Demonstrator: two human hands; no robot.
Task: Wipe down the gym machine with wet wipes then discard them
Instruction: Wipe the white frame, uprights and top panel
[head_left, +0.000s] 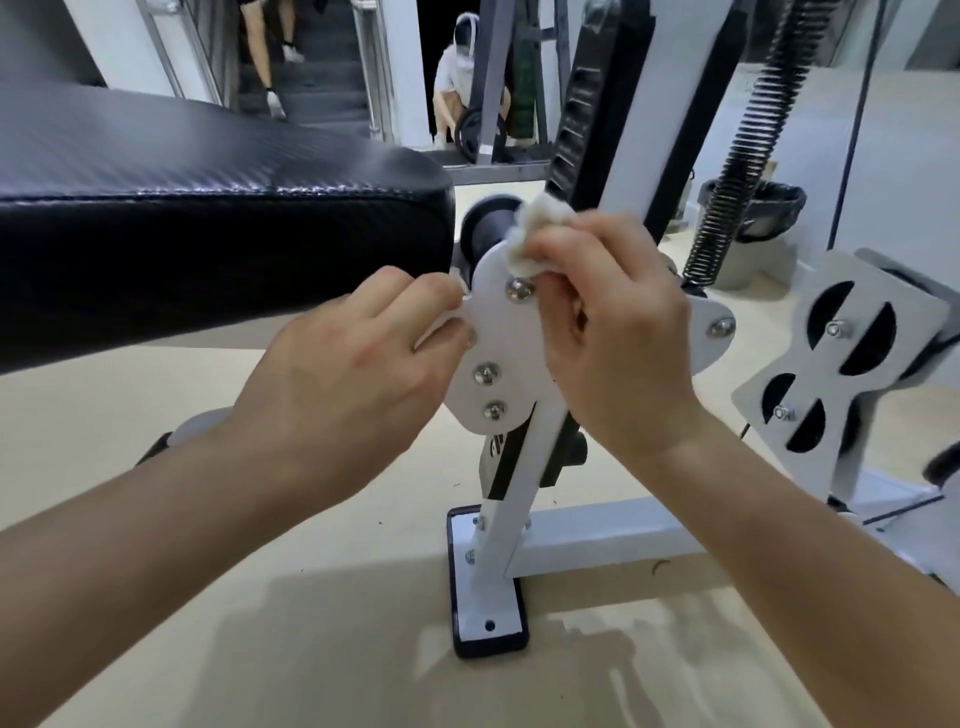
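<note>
Left of the white bracket plate (501, 332), the black seat pad (208, 208) crowds close, its rounded corner just beside the plate's rim. Behind the plate sits a black roller (485, 226), and to its right a coiled spring (737, 156) stands near. Below the plate, open floor (156, 571) surrounds the base foot (488, 613). The left hand (353, 374) grips the plate's left edge with curled fingers. The right hand (618, 332) pinches a crumpled wet wipe (524, 239) against the plate's upper edge.

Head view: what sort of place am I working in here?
Very likely a gym: a black padded seat, a white bolted machine bracket with a coil spring behind it, and weight plates in the background.
</note>
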